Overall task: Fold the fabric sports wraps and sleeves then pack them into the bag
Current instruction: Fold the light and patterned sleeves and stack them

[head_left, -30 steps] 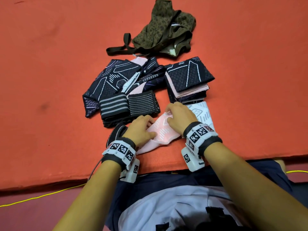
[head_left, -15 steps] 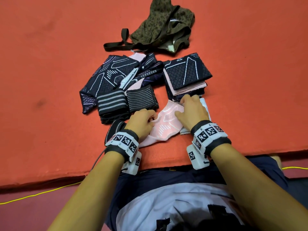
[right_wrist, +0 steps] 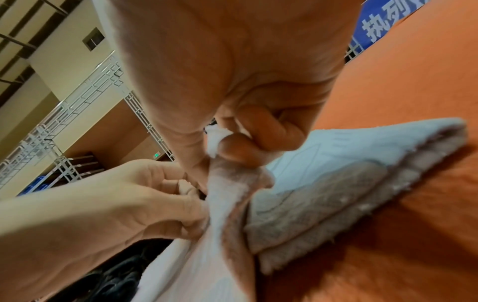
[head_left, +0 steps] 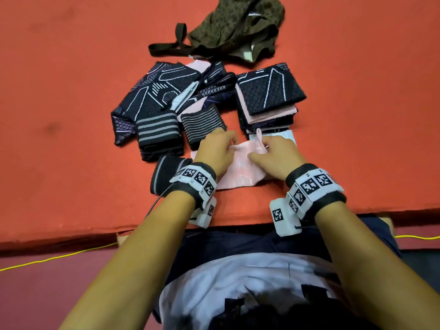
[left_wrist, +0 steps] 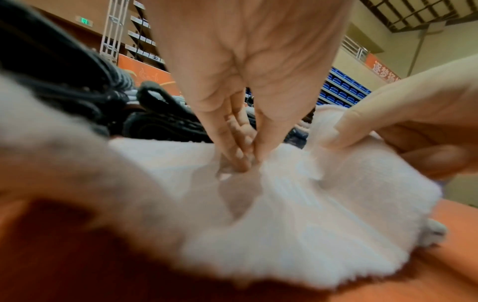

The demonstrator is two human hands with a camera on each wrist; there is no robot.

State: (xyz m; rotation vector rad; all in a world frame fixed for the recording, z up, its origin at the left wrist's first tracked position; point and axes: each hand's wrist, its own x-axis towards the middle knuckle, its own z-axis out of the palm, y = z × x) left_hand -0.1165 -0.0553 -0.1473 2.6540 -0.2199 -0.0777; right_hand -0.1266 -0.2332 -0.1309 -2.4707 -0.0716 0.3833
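**Pink sleeve pinched by both hands at the mat's near edge**

A pink sleeve (head_left: 240,170) is spread on the orange mat (head_left: 71,91), close to its near edge and just in front of the person. Its far edge is gripped by both hands. The left hand (head_left: 217,152) is set on the sleeve's left part, with the fingers (left_wrist: 232,130) brought together and pressed down into a gathered tuck of fabric, as seen in the left wrist view. The right hand (head_left: 276,154) is closed on the right part: a small bunch of pink fabric is pinched between thumb and curled forefinger (right_wrist: 269,130) in the right wrist view, and a narrow pink tab is raised just beyond the knuckles in the head view. A white sleeve (head_left: 289,135) lies partly under the right hand.

Beyond the hands, a folded stack (head_left: 269,101) of dark and pink pieces is seen on the right, topped by a black quilted piece. To the left, unfolded dark patterned sleeves (head_left: 157,91) are heaped, with two striped black wraps (head_left: 158,134) lying side by side in front of them. Another striped wrap (head_left: 164,175) is placed beside the left wrist. Farther back, an olive bag (head_left: 238,22) lies crumpled and open, its dark strap (head_left: 171,47) trailing to the left.
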